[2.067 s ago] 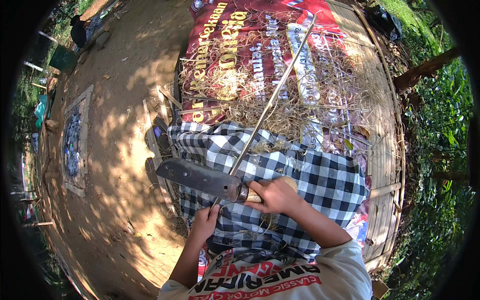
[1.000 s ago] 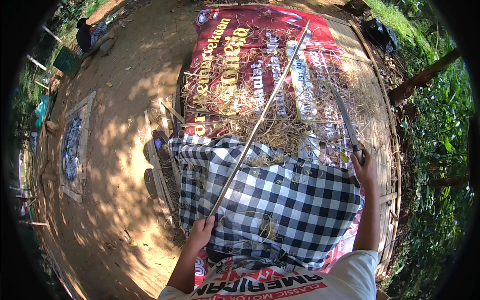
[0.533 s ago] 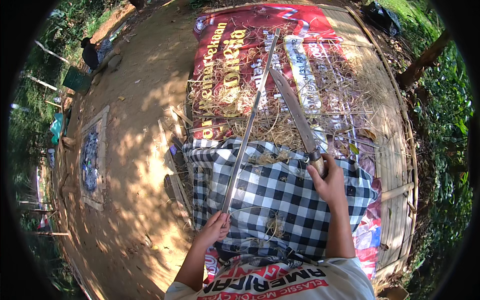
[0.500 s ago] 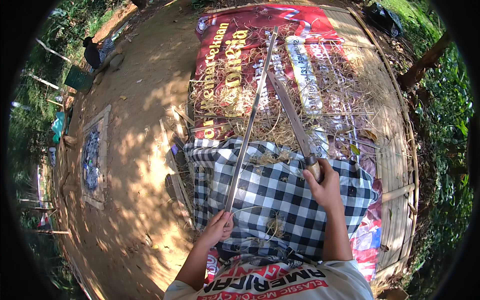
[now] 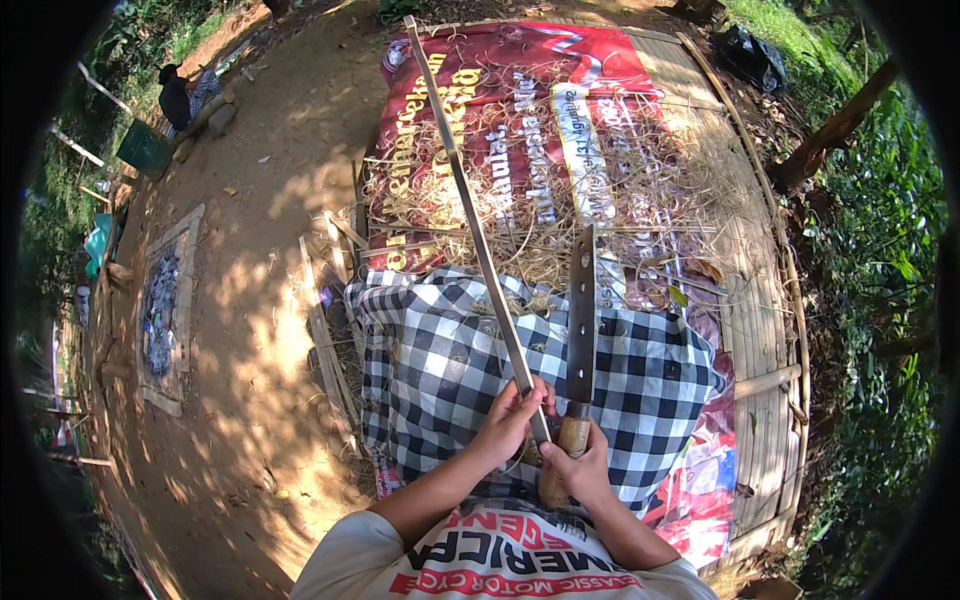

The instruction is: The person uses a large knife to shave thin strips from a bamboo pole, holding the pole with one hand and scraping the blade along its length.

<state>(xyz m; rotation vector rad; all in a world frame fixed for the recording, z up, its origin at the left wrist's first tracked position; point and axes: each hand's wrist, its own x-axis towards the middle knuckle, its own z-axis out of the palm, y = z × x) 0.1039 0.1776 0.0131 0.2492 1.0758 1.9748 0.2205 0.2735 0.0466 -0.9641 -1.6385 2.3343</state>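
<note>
A long, thin bamboo strip (image 5: 470,215) slants from my lap up to the far edge of the red banner. My left hand (image 5: 513,418) is closed around it near its lower end. In my right hand (image 5: 583,468) is a knife (image 5: 581,325) with a broad, holed blade pointing away from me. Its wooden handle (image 5: 574,433) is partly covered by the fingers, and the right thumb lies at the strip's bottom end. Blade and strip are apart, side by side. Beneath both hands, a black-and-white checked cloth (image 5: 420,375) covers my legs.
Pale shavings (image 5: 450,195) litter a red printed banner (image 5: 590,50) on a bamboo platform (image 5: 765,290). Loose bamboo pieces (image 5: 322,350) lie left of the cloth. Farther left are a framed patch of ash (image 5: 185,300) and a seated person (image 5: 180,100). A trunk (image 5: 835,125) leans at right.
Both hands have come together near my body. The strip's far end has swung left, and the knife has been drawn back, its blade turning from a leftward slant to nearly straight ahead.
</note>
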